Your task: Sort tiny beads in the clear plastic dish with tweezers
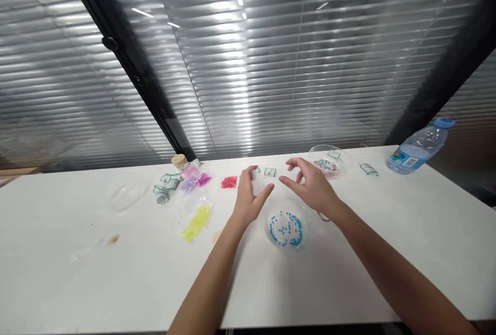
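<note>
My left hand (249, 200) is raised over the white table with its thumb and fingers apart, and nothing shows in it. Opposite it, my right hand (313, 186) hovers with fingers curved and spread, also holding nothing that I can see. Below and between them sits a round clear dish (268, 229) with small blue beads (285, 230) scattered inside, mostly around its edge. Just beyond the hands lies a small labelled packet (270, 172). A clear bag of red beads (229, 182) is left of my left hand. Part of a thin ring-like item (323, 217) shows beside my right wrist.
Bags of yellow beads (196, 224) and pink and purple beads (195, 177) lie on the left, near crumpled labelled packets (161, 194) and a clear lid-like piece (127, 197). Behind my right hand stands a dish of multicoloured beads (327, 166). A water bottle (419, 149) tilts at right.
</note>
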Available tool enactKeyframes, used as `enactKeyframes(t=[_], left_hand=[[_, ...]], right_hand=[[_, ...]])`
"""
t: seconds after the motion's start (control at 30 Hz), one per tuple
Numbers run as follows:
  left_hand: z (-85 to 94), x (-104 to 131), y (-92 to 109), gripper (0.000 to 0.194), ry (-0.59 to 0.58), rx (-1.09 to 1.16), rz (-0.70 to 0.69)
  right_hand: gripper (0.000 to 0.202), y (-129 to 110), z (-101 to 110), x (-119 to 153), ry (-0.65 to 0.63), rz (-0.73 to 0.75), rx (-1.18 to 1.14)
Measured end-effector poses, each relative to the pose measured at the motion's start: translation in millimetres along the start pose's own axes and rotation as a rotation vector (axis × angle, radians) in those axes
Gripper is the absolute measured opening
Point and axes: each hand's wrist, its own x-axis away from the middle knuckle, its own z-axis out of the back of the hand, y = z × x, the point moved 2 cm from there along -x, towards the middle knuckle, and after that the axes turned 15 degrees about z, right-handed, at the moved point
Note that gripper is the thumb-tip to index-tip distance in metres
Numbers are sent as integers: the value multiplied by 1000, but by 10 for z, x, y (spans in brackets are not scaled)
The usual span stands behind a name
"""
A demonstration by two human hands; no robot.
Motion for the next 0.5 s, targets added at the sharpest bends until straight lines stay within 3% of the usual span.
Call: enactKeyframes(t=[0.1,0.17,0.33,0.5], left_hand=[[83,34,-195,50,67,98,69],[97,62,-251,49,85,133,100],[73,100,-267,39,149,232,153],[46,102,-326,31,254,247,164]], right_hand=[[30,148,2,181,-364,-211,147],[26,222,-33,303,-459,-233,158],[20,355,-102,350,-424,-196,32],[11,354,241,13,-202,-133,109]])
